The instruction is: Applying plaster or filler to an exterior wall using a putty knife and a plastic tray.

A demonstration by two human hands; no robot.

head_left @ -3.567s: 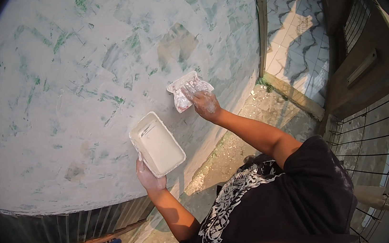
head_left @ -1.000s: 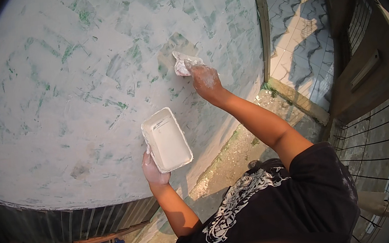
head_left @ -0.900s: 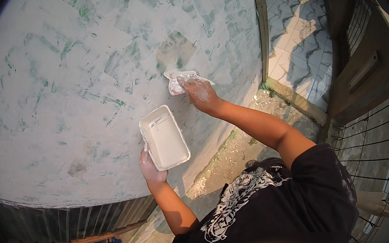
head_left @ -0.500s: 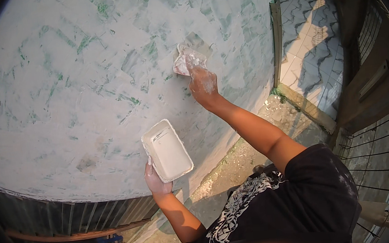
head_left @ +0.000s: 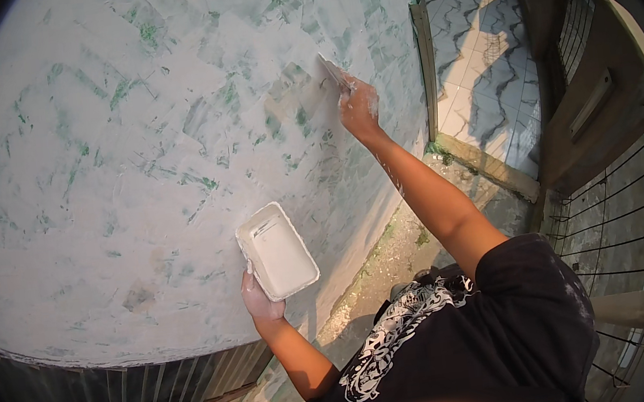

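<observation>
My right hand (head_left: 359, 108) was stretched up and to the far right, its grip closed around a flat scraper blade (head_left: 331, 73) coated in white filler. The blade lay edge-on against the wall (head_left: 133, 143), tilted up and to the left from my fingers, touching the plaster beside a patch where green paint showed through. My knuckles and wrist were dusted white.

My left hand (head_left: 260, 299) sat lower and nearer, its grip closed on the bottom edge of a white rectangular tray (head_left: 277, 250). The tray was held up, tilted, with its open face toward me, its inside smeared white with a small label near the top corner. It was just in front of the wall, well apart from the scraper; I could not tell whether it touched the wall.

The wall filled the left and middle of my view, pale with white skim strokes and streaks of green. Along its foot ran bare dirt ground (head_left: 392, 256). To the far right stood a green post (head_left: 426, 70) at the wall's end, then a tiled pavement (head_left: 481, 64) in sun and shadow, and a metal fence (head_left: 623, 190) on the right. My black printed shirt (head_left: 465, 343) filled the near edge.
</observation>
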